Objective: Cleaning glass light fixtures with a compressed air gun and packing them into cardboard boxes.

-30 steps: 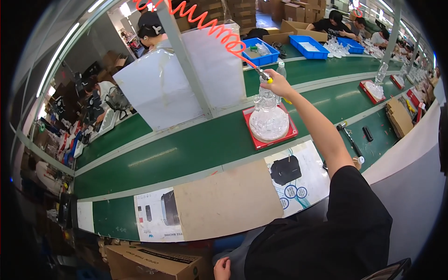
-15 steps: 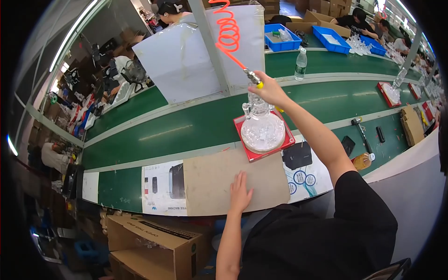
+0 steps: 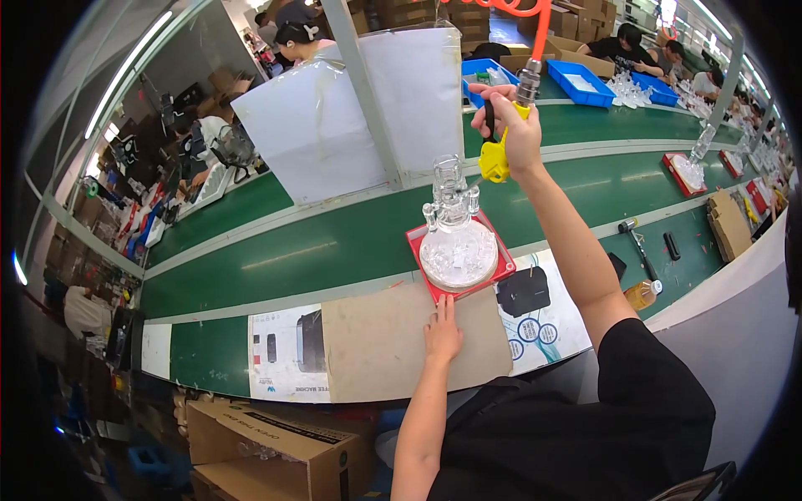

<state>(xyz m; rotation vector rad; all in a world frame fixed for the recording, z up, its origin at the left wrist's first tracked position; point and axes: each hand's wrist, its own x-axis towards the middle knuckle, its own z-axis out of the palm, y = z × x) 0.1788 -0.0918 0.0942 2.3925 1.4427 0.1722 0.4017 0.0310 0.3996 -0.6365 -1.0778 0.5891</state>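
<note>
The right hand [image 3: 511, 134] is raised above the green desk [image 3: 334, 242] with its grip closed around a yellow air blow gun [image 3: 498, 154], which hangs on an orange coiled hose [image 3: 535, 25] coming from above. The nozzle is not at the glass now; it is up and at about 2 o'clock from the clear glass vessel [image 3: 456, 238]. This vessel stands upright in a red tray [image 3: 499, 269], at the near edge of the desk. The left hand [image 3: 443, 334] lies flat and open on a brown cardboard sheet [image 3: 384, 351], its fingertips touching the near rim of the tray — it holds nothing. As I judge, the blowing of the glass is either finished or paused, and the piece is not yet taken out of its tray. For room: at 12 o'clock a white panel [image 3: 334, 125] and a grey post [image 3: 359, 92] stand close behind the vessel, so moving there is limited. At 9 o'clock the desk is free; at 3 o'clock small tools [image 3: 639, 246] lie near the edge.
</note>
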